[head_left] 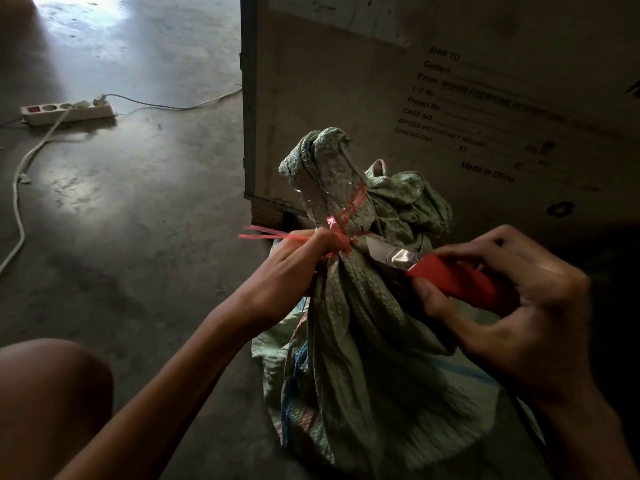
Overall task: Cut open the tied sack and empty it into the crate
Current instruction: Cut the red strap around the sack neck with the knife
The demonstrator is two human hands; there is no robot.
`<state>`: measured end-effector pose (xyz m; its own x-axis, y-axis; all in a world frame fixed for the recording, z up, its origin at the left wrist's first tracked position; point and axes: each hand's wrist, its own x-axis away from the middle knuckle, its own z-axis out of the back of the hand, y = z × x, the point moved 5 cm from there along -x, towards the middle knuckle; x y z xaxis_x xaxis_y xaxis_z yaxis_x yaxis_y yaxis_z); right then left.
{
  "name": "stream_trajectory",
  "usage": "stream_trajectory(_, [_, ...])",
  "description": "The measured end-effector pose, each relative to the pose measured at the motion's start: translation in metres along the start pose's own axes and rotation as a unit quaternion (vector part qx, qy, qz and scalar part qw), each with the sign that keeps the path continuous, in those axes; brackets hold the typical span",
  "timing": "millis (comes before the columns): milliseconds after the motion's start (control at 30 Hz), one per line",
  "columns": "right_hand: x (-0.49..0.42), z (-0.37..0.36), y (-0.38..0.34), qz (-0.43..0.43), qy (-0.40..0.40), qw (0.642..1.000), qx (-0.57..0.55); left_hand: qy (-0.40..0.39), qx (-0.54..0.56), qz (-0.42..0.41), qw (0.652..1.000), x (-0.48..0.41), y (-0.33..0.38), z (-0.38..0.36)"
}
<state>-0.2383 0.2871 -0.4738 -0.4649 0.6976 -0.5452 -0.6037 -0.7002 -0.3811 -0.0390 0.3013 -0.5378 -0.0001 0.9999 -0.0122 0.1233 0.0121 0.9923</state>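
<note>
A pale green woven sack [349, 341] stands on the concrete floor, its neck bunched and bound with pink plastic string [349, 209]. My left hand [298, 261] grips the knot and the loose string ends at the left of the neck. My right hand [512, 299] holds a red utility knife [460, 282]. Its silver blade [384, 252] points left and lies against the neck just below the binding. A large wooden crate [433, 98] with printed shipping text rises right behind the sack.
A white power strip [67, 110] with plugs lies on the floor at the far left, its white cable [20, 188] trailing toward me. My bare knee [52, 403] is at the lower left. Bright light falls on the floor at the upper left.
</note>
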Motion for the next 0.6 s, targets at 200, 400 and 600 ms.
stream_trajectory(200, [0.0004,-0.0019,-0.0015,-0.003,-0.006,1.0,0.02,-0.019,-0.005,-0.02,1.0,-0.001,-0.0024,-0.0039])
stream_trajectory(400, [0.0007,-0.0004,-0.0003,-0.002,-0.022,0.999,0.036,-0.013,-0.019,-0.026,0.999,0.0004,-0.0029,-0.0019])
stream_trajectory(600, [0.0012,-0.001,0.0009,0.004,-0.037,0.999,0.038,0.001,-0.053,-0.036,0.998,-0.0023,-0.0065,0.0021])
